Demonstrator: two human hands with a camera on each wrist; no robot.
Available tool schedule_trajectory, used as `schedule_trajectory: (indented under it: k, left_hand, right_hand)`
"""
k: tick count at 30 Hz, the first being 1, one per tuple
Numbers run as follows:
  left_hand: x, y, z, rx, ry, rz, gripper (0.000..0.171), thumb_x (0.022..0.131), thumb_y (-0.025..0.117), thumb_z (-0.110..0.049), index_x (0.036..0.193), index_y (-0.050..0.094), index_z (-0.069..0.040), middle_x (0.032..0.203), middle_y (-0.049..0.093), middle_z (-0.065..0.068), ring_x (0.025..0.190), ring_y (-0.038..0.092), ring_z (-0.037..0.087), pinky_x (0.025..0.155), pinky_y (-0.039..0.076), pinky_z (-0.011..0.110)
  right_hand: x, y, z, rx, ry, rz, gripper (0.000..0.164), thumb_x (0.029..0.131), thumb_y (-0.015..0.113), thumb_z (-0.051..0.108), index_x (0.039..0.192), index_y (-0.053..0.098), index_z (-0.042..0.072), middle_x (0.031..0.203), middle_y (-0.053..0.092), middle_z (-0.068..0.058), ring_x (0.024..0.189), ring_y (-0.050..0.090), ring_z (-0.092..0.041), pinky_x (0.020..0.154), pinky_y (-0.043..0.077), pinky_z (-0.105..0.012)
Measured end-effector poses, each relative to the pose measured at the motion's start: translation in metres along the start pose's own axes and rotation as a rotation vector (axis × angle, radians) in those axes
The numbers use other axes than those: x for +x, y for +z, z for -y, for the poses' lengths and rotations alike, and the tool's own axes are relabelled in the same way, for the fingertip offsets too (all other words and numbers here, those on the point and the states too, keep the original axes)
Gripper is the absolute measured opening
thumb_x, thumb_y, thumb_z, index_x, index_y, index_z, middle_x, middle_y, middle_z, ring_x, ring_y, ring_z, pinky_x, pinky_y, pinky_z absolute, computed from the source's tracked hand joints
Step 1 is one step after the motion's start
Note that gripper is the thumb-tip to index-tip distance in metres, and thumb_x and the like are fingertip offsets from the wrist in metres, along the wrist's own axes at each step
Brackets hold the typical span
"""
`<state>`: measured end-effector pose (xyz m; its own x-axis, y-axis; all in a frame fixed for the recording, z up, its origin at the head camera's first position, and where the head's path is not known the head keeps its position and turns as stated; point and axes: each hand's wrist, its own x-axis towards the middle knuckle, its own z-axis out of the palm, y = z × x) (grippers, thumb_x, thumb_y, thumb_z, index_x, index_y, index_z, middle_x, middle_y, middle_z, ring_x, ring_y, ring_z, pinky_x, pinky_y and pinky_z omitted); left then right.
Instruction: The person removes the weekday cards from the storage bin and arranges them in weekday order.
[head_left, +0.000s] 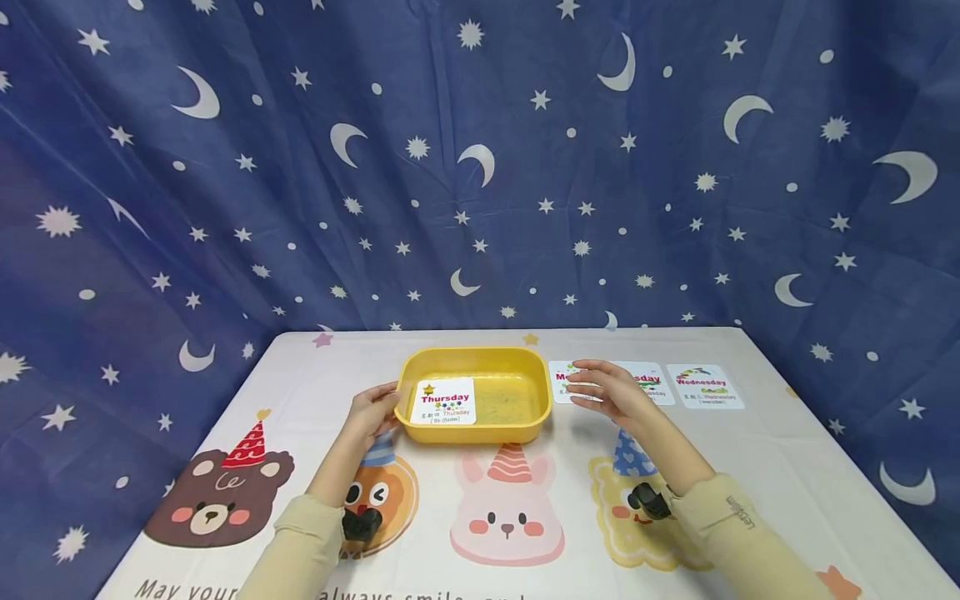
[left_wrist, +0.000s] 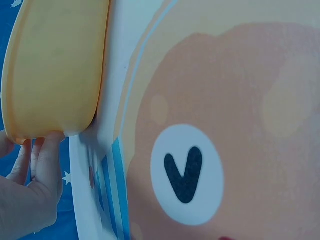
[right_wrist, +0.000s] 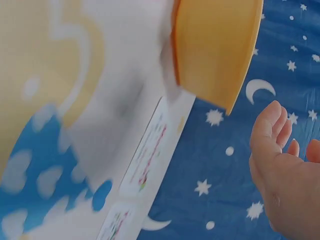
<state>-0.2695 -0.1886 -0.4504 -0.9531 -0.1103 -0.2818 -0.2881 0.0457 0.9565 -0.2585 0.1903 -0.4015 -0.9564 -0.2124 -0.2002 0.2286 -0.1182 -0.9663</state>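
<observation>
A yellow plastic tray (head_left: 472,434) stands mid-table, with a white "Thursday" card (head_left: 444,402) lying face up in its left half. At the tray's left end my left hand (head_left: 372,414) grips the rim and end wall; its fingers (left_wrist: 49,155) meet the outer wall in the left wrist view. My right hand (head_left: 609,392) hovers right of the tray, apart from it, fingers spread and holding nothing. Beneath and behind that hand lie a card starting "Mo" (head_left: 559,392) and one ending "sday" (head_left: 656,387), both partly hidden. A "Wednesday" card (head_left: 705,387) is farther right.
The white tablecloth (head_left: 585,533) carries printed cartoon animals and lettering. A blue curtain (head_left: 480,167) with moons and stars hangs behind the table's back edge and at both sides. Dark devices (head_left: 649,501) sit at both wrists.
</observation>
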Motion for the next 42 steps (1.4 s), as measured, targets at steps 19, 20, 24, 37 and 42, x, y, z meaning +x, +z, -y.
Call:
schedule_trajectory:
  k: [19,20,24,37,42]
  left_hand:
    - [-0.001,0.001,-0.002,0.004,0.006,-0.008,0.042,0.097,0.046,-0.008,0.138,0.042,0.004,0.13,0.047,0.027,0.075,0.06,0.009,0.065,0.057,0.02]
    - [-0.001,0.001,-0.002,0.004,0.006,-0.008,0.042,0.097,0.046,-0.008,0.138,0.041,0.004,0.13,0.047,0.027,0.075,0.061,0.009,0.065,0.057,0.02]
    - [-0.001,0.0,-0.001,0.006,0.005,-0.014,0.042,0.097,0.046,-0.007,0.137,0.042,0.004,0.129,0.048,0.027,0.074,0.061,0.008,0.064,0.057,0.019]
    - [-0.001,0.0,0.002,0.007,-0.003,-0.022,0.042,0.097,0.048,-0.008,0.137,0.042,0.004,0.127,0.05,0.025,0.073,0.059,0.007,0.066,0.057,0.02]
    - [-0.001,0.001,0.0,0.0,0.003,-0.02,0.042,0.097,0.049,-0.008,0.137,0.043,0.004,0.128,0.05,0.025,0.072,0.059,0.006,0.065,0.057,0.019]
  right_hand:
    - [0.021,0.049,-0.01,-0.008,0.006,0.103,0.034,0.098,0.046,0.007,0.128,0.045,-0.008,0.094,0.066,0.001,0.088,0.066,-0.013,0.084,0.057,-0.027]
    - [0.022,0.052,-0.01,-0.008,0.009,0.103,0.035,0.097,0.046,0.006,0.129,0.044,-0.009,0.094,0.065,0.001,0.089,0.065,-0.014,0.083,0.057,-0.027]
    - [0.027,0.06,-0.01,-0.035,0.023,0.106,0.041,0.098,0.044,0.007,0.134,0.037,-0.012,0.094,0.064,0.001,0.094,0.065,-0.017,0.083,0.057,-0.027]
    - [0.046,0.084,-0.024,-0.086,0.087,0.115,0.043,0.098,0.045,0.01,0.133,0.039,-0.013,0.103,0.065,-0.011,0.091,0.066,-0.017,0.092,0.053,-0.032]
    - [0.052,0.091,-0.029,-0.101,0.112,0.091,0.042,0.098,0.045,0.009,0.134,0.04,-0.013,0.114,0.06,-0.022,0.085,0.066,-0.015,0.088,0.055,-0.028]
